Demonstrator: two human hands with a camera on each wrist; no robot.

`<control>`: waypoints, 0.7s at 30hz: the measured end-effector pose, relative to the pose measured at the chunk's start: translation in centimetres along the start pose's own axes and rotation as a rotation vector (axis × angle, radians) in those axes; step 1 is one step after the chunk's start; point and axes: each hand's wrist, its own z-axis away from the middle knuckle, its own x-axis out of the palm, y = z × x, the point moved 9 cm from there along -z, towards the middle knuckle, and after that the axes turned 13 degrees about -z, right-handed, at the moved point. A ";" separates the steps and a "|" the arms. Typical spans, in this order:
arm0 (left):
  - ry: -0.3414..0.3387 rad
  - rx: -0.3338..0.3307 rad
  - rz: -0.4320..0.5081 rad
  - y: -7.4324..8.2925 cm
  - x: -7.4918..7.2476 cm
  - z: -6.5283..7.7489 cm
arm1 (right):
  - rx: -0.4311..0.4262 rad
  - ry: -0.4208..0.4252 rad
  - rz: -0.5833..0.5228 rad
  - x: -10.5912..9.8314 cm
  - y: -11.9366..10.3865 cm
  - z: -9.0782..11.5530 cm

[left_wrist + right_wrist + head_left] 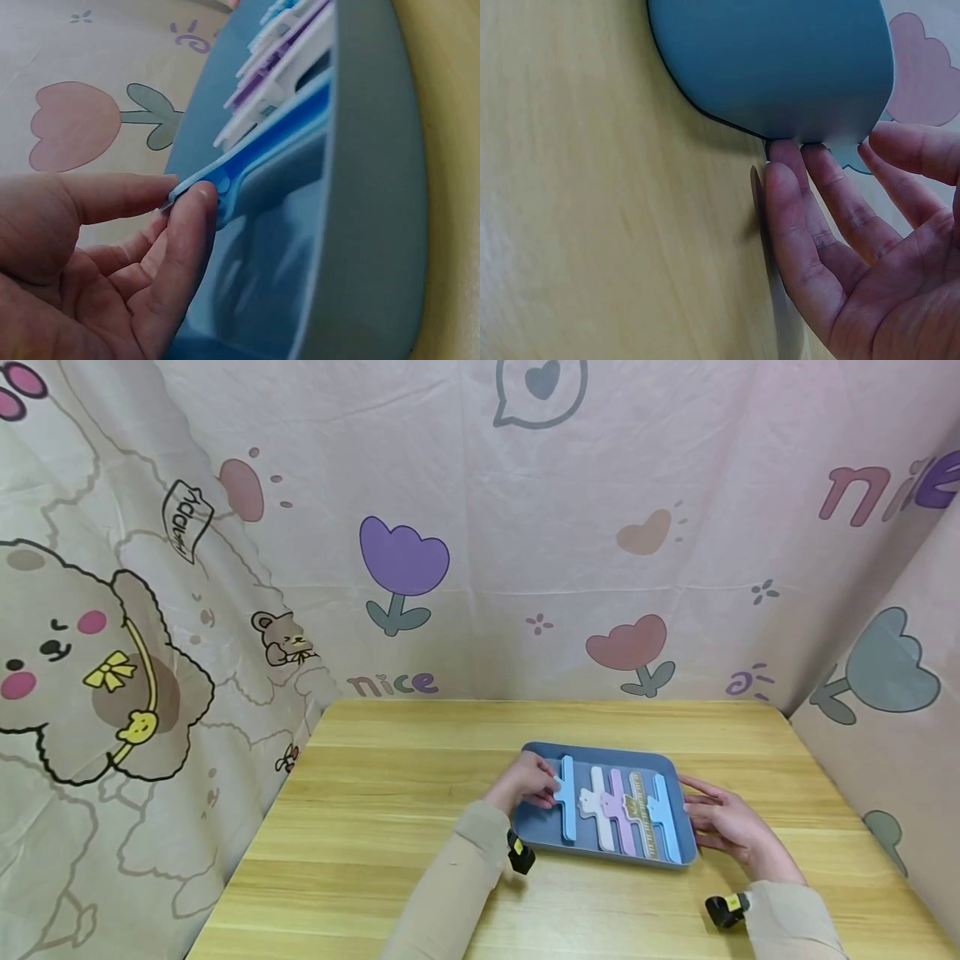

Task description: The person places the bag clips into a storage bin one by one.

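Observation:
A blue-grey tray (622,857) lies on the table and holds several long clips in a row. At its left end my left hand (531,779) pinches a light blue clip (567,806) by its small handle, between thumb and index finger. In the left wrist view, this blue clip (277,142) leans up at a tilt inside the tray. To its right lie a white clip (602,822), a purple clip (622,827), a gold-patterned clip (643,818) and a second blue clip (663,822). My right hand (731,822) touches the tray's right end with extended fingertips (782,176).
The wooden table (375,810) carries the tray right of its middle. A patterned curtain (510,568) hangs behind the table and along both sides. Small black cameras sit on both wrists, the left one (521,853) close to the tray's front left corner.

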 end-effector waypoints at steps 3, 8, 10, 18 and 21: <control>-0.029 0.008 -0.008 0.1 0.5 0.2 | 0.000 0.005 0.002 -0.1 0.0 -0.1; -0.077 0.018 -0.016 0.3 1.3 0.3 | -0.001 0.007 0.012 0.0 0.0 0.0; -0.077 0.021 -0.020 0.2 1.5 0.3 | -0.001 0.008 0.014 0.0 0.0 0.0; -0.026 0.021 -0.136 0.2 1.4 0.6 | 0.001 0.006 0.014 0.1 -0.1 0.0; -0.007 0.037 -0.214 0.6 1.0 1.0 | -0.011 -0.015 0.021 0.1 -0.2 -0.1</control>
